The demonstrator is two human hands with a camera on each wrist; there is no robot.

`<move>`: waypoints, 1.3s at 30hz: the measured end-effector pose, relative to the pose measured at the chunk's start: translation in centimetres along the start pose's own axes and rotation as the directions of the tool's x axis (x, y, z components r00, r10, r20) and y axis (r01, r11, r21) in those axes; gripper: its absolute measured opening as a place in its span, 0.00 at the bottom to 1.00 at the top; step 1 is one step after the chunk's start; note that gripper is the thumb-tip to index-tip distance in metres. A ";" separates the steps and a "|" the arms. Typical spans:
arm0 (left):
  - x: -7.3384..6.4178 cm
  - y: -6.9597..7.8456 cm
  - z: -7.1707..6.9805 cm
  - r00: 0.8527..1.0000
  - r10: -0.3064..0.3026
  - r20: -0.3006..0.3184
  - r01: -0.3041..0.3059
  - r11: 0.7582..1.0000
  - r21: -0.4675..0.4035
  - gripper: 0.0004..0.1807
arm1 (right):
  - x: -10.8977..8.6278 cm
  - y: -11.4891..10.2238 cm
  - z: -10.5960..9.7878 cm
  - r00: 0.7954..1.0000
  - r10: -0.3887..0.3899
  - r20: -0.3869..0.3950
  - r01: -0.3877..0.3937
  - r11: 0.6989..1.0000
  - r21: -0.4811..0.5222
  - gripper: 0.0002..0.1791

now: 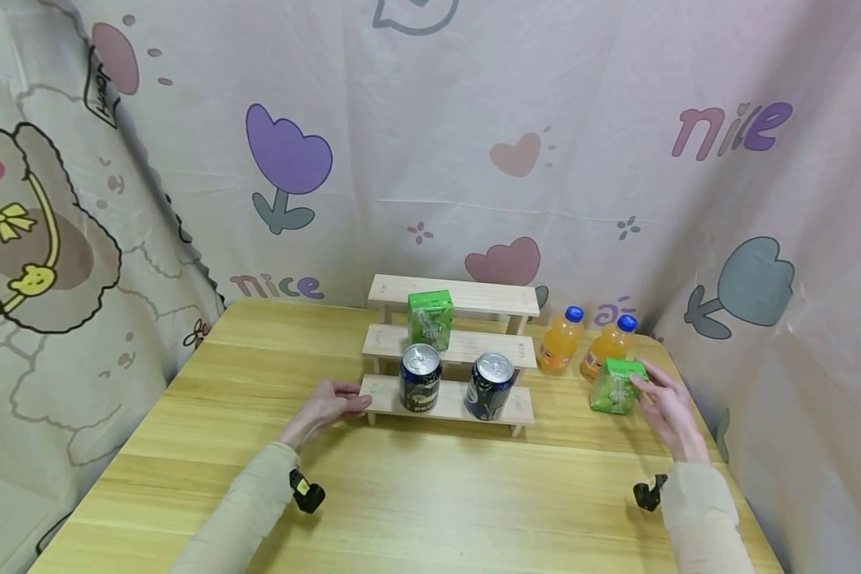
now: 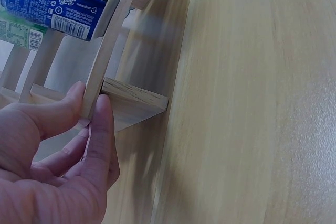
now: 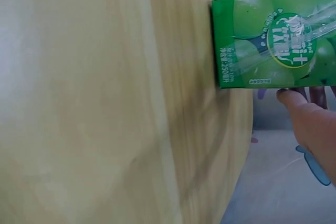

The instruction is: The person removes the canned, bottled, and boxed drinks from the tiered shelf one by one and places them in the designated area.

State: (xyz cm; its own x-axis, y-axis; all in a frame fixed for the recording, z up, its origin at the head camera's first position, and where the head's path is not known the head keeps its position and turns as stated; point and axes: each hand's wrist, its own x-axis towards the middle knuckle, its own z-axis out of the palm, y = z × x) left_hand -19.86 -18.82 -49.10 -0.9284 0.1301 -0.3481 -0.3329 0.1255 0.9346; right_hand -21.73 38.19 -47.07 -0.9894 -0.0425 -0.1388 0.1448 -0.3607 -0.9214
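My left hand (image 1: 332,405) pinches the left end of the bottom step of a three-step wooden display rack (image 1: 447,402), thumb on top and fingers below in the left wrist view. Two dark blue soda cans (image 1: 421,379) stand on that step; one can (image 2: 58,3) shows near the hand. A green juice box (image 1: 431,320) stands on the middle step. To the right of the rack, my right hand (image 1: 666,402) holds another green juice box (image 3: 278,40) at its right side, thumb against the edge; its other fingers are partly hidden behind the box.
Two orange drink bottles (image 1: 561,340) with blue caps stand between the rack and the table's right edge, behind the held juice box. A patterned curtain (image 1: 430,159) hangs behind the wooden table (image 1: 430,502) and along both sides.
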 end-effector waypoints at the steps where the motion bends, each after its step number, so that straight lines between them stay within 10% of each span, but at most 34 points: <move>1: 0.0 0.0 0.0 1.000 -0.001 -0.001 0.001 1.000 0.000 0.31 | -0.1 0.1 -0.1 1.000 -0.004 0.011 0.004 1.000 0.006 0.20; 26: -0.2 0.0 0.1 1.000 0.010 -0.008 -0.009 1.000 0.029 0.31 | -0.1 1.1 0.3 0.990 -0.132 -0.044 0.127 0.986 -0.103 0.31; 39: -0.2 0.1 0.0 1.000 0.009 0.000 -0.009 1.000 0.030 0.32 | 0.2 -0.2 3.0 0.896 -0.337 -0.290 0.302 0.940 -0.159 0.27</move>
State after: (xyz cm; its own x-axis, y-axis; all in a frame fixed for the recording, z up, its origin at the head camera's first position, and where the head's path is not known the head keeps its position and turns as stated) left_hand -19.69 -18.81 -48.91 -0.9314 0.1317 -0.3393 -0.3191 0.1532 0.9353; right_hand -21.96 35.45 -45.82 -0.9319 0.3534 0.0810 -0.1614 -0.2041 -0.9656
